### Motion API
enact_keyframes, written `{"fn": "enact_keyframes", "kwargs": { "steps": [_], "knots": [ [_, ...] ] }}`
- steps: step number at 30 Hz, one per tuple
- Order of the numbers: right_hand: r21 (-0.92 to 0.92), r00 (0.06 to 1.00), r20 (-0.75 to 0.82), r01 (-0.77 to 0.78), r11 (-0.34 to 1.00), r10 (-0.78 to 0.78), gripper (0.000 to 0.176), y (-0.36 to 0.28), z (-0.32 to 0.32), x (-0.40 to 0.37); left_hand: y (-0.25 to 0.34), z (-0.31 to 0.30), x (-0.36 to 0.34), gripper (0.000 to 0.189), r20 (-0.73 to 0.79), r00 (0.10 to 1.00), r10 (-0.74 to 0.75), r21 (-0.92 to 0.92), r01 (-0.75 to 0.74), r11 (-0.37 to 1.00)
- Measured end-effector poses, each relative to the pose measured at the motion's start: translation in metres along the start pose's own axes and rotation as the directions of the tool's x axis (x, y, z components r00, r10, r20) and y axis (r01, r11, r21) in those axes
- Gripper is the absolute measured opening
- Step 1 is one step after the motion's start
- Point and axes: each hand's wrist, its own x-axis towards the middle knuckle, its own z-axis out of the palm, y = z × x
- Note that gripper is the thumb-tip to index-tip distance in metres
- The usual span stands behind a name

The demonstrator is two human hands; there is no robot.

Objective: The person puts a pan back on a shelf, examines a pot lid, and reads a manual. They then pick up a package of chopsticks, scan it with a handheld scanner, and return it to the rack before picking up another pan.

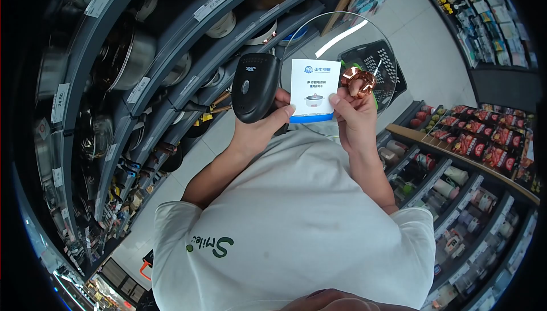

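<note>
My left hand [263, 125] is closed around a black handheld device [254, 86], which looks like a barcode scanner. Its thumb also presses the lower left corner of a white instruction booklet [314, 83] with a blue bottom edge and a picture of an electric pot. My right hand [356, 114] pinches the booklet's right side with the thumb. Fingers of that hand are also at the shiny copper-coloured knob [360, 81] of a large clear glass lid [307, 26]. The lid is behind the booklet, its rim showing around it.
Shelves of pots and pans [134, 54] with price tags line the left side. A black basket [373, 63] stands on the tiled floor, partly seen through the lid. To the right are racks of cups [444, 188] and red packets [484, 134]. More hanging goods [484, 14] fill the far right.
</note>
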Motion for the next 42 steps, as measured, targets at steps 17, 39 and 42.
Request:
{"fn": "enact_keyframes", "kwargs": {
  "steps": [17, 39, 42],
  "knots": [
    [0.033, 1.000, 0.003, -0.006, 0.999, 0.006, 0.031, 0.000, 0.000, -0.004, 0.000, 0.002, -0.004, 0.019, 0.003, 1.000, 0.005, -0.041, -0.005, 0.999],
    [-0.047, 0.986, -0.128, -0.112, 0.993, 0.105, 0.029, 0.017, -0.020, -0.002, 0.002, -0.019, 0.003, 0.022, 0.177, 0.984, 0.014, 0.440, -0.092, 0.893],
    [-0.088, 0.954, -0.197, -0.249, 0.965, 0.228, 0.025, 0.033, -0.030, -0.003, -0.009, -0.027, 0.010, 0.022, 0.161, 0.985, -0.066, 0.423, -0.008, 0.906]
  ]
}}
